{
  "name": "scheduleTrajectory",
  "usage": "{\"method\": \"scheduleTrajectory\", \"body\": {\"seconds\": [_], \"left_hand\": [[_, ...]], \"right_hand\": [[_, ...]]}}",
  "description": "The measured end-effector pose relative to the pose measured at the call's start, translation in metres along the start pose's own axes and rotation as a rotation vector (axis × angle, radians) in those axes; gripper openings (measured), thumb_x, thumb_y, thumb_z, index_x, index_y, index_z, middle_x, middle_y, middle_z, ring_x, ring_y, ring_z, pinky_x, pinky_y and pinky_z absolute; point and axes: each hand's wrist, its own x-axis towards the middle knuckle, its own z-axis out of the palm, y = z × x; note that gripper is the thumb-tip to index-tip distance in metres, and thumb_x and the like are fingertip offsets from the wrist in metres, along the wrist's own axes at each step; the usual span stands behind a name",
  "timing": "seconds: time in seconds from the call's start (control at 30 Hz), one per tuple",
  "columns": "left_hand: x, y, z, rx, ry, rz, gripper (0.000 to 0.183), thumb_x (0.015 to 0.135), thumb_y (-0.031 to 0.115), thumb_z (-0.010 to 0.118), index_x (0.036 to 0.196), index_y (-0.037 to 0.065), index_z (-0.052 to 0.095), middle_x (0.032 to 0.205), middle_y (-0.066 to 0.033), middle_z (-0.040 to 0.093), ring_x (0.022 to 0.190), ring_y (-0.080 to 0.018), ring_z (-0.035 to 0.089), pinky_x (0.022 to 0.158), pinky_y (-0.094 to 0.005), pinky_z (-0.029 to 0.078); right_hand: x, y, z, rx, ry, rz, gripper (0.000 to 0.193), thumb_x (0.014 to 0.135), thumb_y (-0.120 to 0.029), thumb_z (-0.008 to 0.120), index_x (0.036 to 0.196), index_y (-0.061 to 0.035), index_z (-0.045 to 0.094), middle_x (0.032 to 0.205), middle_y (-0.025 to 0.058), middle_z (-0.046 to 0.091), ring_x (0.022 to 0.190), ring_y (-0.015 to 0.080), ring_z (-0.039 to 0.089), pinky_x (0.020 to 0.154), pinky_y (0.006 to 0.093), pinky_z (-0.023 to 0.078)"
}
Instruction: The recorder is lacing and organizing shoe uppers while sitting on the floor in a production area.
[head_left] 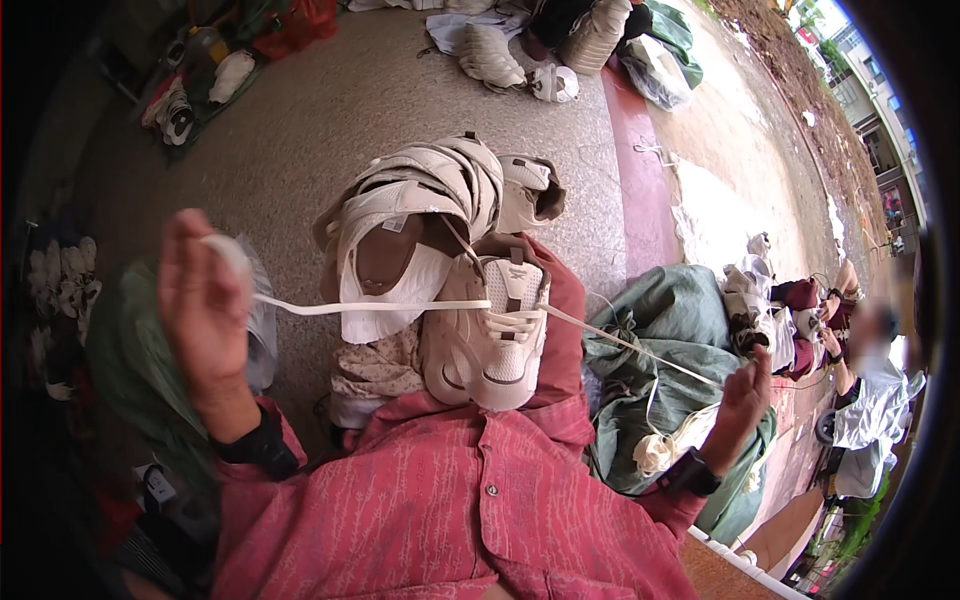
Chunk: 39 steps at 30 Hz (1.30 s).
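Note:
A beige sneaker point(487, 345) rests in my lap, toe toward me, partly laced across its tongue. A flat cream shoelace point(375, 308) runs out from both sides of it, pulled nearly straight. My left hand point(207, 320), raised on the left and smeared by motion, has one end of the lace at its fingers. Out to the right, my right hand point(740, 408) grips the other end, its fingertips partly hidden. Just beyond the sneaker lies a stack of nested beige shoes point(425, 190), with another beige shoe point(530, 190) beside it.
A green sack point(660, 315) lies to my right, with a bundle of cream laces point(657, 452) on it. Another green sack point(140, 350) is at my left. More stacked shoes point(490, 58) lie farther ahead. At far right sits another person point(875, 370) beside more shoes.

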Motion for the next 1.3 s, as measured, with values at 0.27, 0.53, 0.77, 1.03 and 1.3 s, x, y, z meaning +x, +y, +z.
{"method": "scheduleTrajectory", "body": {"seconds": [0.27, 0.53, 0.77, 1.03, 1.3], "left_hand": [[-0.026, -0.093, 0.071, 0.277, -0.781, -0.427, 0.025, 0.1, 0.013, 0.055, 0.118, -0.001, 0.064, 0.092, -0.0059, 0.071, 0.067, -0.0037, 0.056, 0.056, -0.0162, 0.042], [-0.031, -0.097, 0.098, 0.18, -0.851, -0.638, 0.028, 0.101, 0.017, 0.055, 0.12, -0.003, 0.058, 0.099, -0.008, 0.07, 0.073, -0.0052, 0.06, 0.063, -0.018, 0.047], [-0.031, -0.107, 0.085, 0.159, -0.903, -0.674, 0.022, 0.1, 0.014, 0.056, 0.112, -0.003, 0.063, 0.095, -0.0064, 0.069, 0.067, -0.0041, 0.058, 0.058, -0.0175, 0.046], [-0.044, -0.116, 0.069, 0.242, -0.877, -0.746, 0.02, 0.095, 0.015, 0.065, 0.109, 0.002, 0.067, 0.084, 0.0013, 0.066, 0.068, -0.0007, 0.054, 0.055, -0.016, 0.042], [-0.042, -0.12, 0.079, 0.392, -0.944, -0.48, 0.014, 0.092, 0.011, 0.067, 0.098, -0.001, 0.069, 0.086, -0.0017, 0.068, 0.074, -0.0075, 0.06, 0.06, -0.0233, 0.048]], "right_hand": [[-0.044, 0.043, 0.145, -0.39, -0.46, 0.191, 0.025, 0.098, -0.012, 0.058, 0.119, 0.0002, 0.064, 0.075, 0.0018, 0.063, 0.051, 0.0022, 0.044, 0.045, 0.0177, 0.032], [-0.081, 0.043, 0.206, -0.176, -0.914, 0.417, 0.033, 0.096, -0.005, 0.059, 0.129, -0.001, 0.057, 0.102, 0.0028, 0.067, 0.078, 0.0047, 0.055, 0.066, 0.0206, 0.045], [-0.082, 0.058, 0.218, -0.461, -1.071, 0.02, 0.018, 0.09, -0.013, 0.07, 0.101, 0.0013, 0.068, 0.082, 0.0068, 0.064, 0.077, 0.0118, 0.061, 0.067, 0.0253, 0.048], [-0.082, 0.059, 0.213, -0.421, -1.042, 0.142, 0.011, 0.09, -0.009, 0.07, 0.091, 0.0008, 0.067, 0.08, 0.0036, 0.065, 0.075, 0.007, 0.059, 0.064, 0.0245, 0.048], [-0.081, 0.069, 0.217, -0.524, -1.105, -0.18, 0.01, 0.092, -0.006, 0.066, 0.1, -0.0006, 0.067, 0.079, 0.0019, 0.065, 0.07, 0.0062, 0.057, 0.062, 0.0238, 0.047]]}}
